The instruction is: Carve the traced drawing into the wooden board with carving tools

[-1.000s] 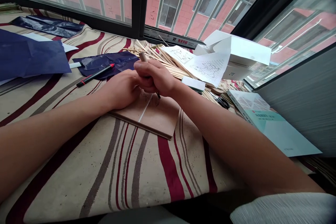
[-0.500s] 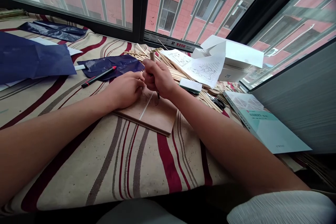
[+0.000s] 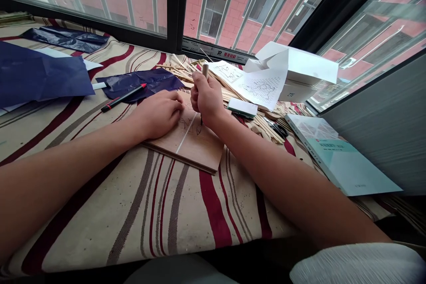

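A wooden board (image 3: 196, 148) with a pale stripe and dark drawn lines lies on the striped cloth. My right hand (image 3: 209, 97) is closed around a tool with a light wooden handle (image 3: 205, 71); its dark tip shows below the fist, over the drawn lines. My left hand (image 3: 163, 113) rests on the board's left part, fingers bent and close together. Whether anything is under those fingers is hidden. Left of that hand lies a dark pen with red ends (image 3: 123, 97).
Thin wooden strips (image 3: 266, 129), a line-drawing sheet (image 3: 262, 86), a green-and-white block (image 3: 242, 108) and black scissors (image 3: 279, 129) lie beyond and right. Further right are a white box (image 3: 299, 71) and a book (image 3: 346, 155). Dark blue sheets (image 3: 43, 73) spread left.
My right hand has moved right, away from my left fingertips, and the tool stands more upright. More of the drawn lines show. My left hand has stayed in place.
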`<control>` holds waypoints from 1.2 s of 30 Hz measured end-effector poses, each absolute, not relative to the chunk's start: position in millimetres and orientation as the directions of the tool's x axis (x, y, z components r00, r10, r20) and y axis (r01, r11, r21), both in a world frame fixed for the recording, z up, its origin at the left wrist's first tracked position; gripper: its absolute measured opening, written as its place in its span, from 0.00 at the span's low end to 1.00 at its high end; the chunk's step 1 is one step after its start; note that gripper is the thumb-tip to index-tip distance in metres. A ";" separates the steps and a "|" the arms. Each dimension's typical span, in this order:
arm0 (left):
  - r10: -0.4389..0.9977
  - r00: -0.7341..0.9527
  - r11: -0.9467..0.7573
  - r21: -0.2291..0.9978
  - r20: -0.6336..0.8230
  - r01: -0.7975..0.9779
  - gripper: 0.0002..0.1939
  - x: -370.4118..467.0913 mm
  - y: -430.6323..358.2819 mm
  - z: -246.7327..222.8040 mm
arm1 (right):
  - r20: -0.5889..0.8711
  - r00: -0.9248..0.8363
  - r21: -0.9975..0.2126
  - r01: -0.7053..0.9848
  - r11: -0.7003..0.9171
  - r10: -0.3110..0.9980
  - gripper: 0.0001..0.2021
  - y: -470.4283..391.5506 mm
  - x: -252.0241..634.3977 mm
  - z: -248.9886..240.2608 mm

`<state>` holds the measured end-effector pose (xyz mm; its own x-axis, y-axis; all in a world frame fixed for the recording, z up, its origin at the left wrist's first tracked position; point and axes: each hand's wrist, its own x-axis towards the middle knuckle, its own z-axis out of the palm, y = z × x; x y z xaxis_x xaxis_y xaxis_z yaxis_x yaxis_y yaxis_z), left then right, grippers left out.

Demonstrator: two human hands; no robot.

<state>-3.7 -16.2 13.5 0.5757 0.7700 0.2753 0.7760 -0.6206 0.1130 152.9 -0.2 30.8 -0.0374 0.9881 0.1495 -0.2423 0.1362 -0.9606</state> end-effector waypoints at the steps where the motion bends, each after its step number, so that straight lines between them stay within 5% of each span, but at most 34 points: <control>1: 0.768 0.578 -0.622 0.108 0.275 0.775 0.26 -3.8 -16.5 13.7 | 0.156 -0.028 -0.960 -0.239 0.145 0.987 0.21 -1.7 152.3 30.9; 9: 0.744 0.608 -0.653 0.105 0.276 0.750 0.22 -5.7 -20.4 17.5 | 0.123 -0.635 -0.954 -0.286 -0.084 0.763 0.23 -4.9 171.8 41.3; 15: 0.753 0.582 -0.640 0.135 0.306 0.757 0.23 -5.4 -17.0 14.1 | 0.033 -0.541 -0.940 -0.303 -0.158 0.840 0.23 3.2 172.5 40.1; 24: 0.765 0.582 -0.628 0.120 0.275 0.769 0.26 -3.9 -18.5 14.8 | 0.156 -0.075 -0.955 -0.266 0.131 0.985 0.23 -6.7 150.4 35.3; 31: 0.746 0.593 -0.648 0.120 0.303 0.752 0.24 -5.3 -17.5 14.9 | 0.069 -0.506 -0.943 -0.315 -0.110 0.860 0.23 -5.9 174.8 41.6; 36: 0.755 0.576 -0.636 0.138 0.312 0.759 0.26 -6.0 -15.7 12.7 | 0.009 -0.591 -0.925 -0.311 -0.218 0.807 0.24 8.1 191.0 44.5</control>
<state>-6.0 -15.7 12.7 0.5761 0.7555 0.3119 0.7592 -0.6360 0.1383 191.0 8.1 44.5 -0.5911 0.8066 0.0087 -0.3111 -0.2180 -0.9250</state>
